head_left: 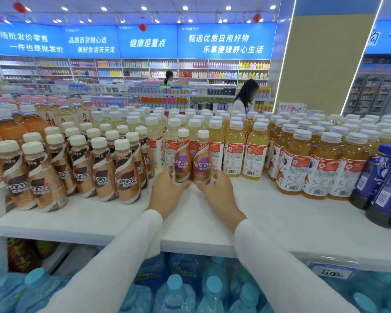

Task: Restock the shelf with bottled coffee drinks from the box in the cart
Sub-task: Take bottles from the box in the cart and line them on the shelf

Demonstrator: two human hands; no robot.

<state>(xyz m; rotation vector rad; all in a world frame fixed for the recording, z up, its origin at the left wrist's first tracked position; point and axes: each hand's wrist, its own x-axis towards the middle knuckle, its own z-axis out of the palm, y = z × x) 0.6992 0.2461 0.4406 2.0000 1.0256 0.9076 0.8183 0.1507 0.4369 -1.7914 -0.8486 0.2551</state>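
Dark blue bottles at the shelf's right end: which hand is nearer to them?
Right. The right hand grips a purple-label coffee bottle mid-shelf, well left of the dark blue bottles; the left hand, gripping the neighbouring bottle, is farther left.

Two purple-label coffee bottles point(182, 161) upright, touching (white caps), on white shelf point(280, 213).

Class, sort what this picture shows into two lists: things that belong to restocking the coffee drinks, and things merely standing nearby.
Belong: left hand holding left purple-label bottle; right hand holding right purple-label bottle; brown-label coffee bottles; shelf.

Nearby: yellow drink bottles; dark blue bottles; water jugs; price tag.
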